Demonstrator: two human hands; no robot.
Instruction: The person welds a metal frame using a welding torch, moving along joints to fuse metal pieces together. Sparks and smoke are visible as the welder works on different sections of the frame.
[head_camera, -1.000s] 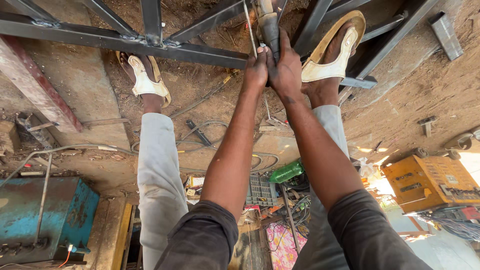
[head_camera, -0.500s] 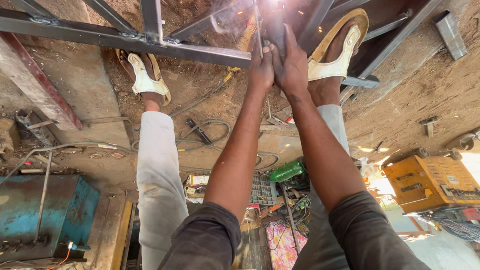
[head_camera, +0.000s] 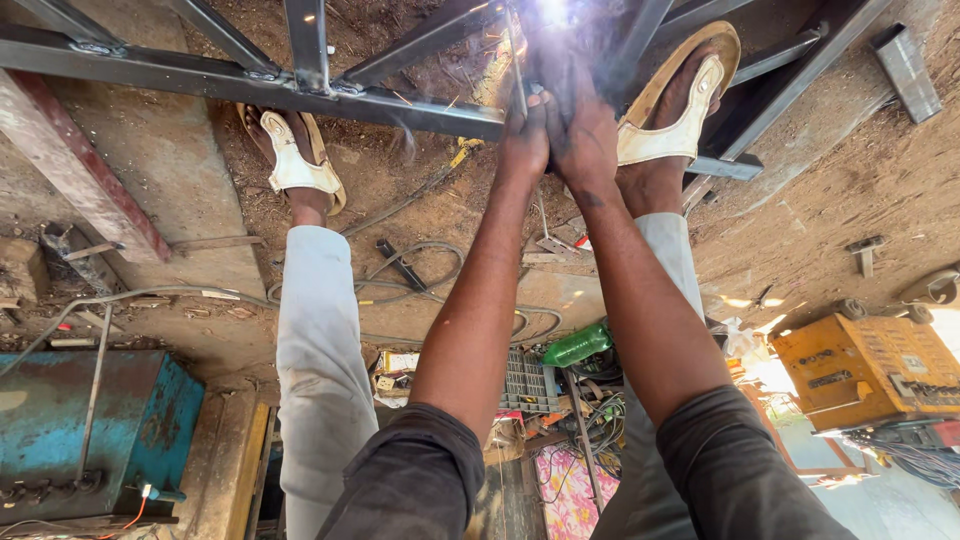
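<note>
Head view: both my arms stretch out, my left hand (head_camera: 527, 135) and right hand (head_camera: 583, 130) pressed together side by side, fingers closed around a welding rod holder I can barely see behind the glare. Gripping with two hands steadies the tip at a joint of the grey steel frame (head_camera: 300, 85), where a white welding spark (head_camera: 552, 10) burns at the frame's far edge. My sandalled feet (head_camera: 300, 160) are planted apart on the dirt, one on each side of the bars, bracing me. A green bottle (head_camera: 577, 345) lies near my right leg. Compared with a second ago, the spark is brighter and smoke now veils my knuckles.
</note>
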